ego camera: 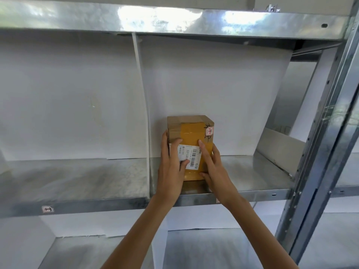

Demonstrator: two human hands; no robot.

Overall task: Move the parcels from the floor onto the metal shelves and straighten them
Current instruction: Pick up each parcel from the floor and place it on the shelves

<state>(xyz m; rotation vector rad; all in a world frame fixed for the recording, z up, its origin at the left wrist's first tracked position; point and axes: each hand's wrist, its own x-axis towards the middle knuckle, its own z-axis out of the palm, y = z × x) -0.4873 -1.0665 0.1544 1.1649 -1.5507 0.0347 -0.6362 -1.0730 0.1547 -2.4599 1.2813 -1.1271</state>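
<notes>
My left hand [171,167] curls round the left side of the parcel [191,129], thumb on its label [191,155]. My right hand [213,167] clasps the near right corner, forefinger straight. It sits on the shelf [77,181].

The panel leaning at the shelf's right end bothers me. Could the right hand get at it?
Probably yes: bare shelf lies between the right hand and the panel, though that hand holds the box.

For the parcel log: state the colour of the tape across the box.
Tape on the box: glossy yellow-brown; head view shows it best.
</notes>
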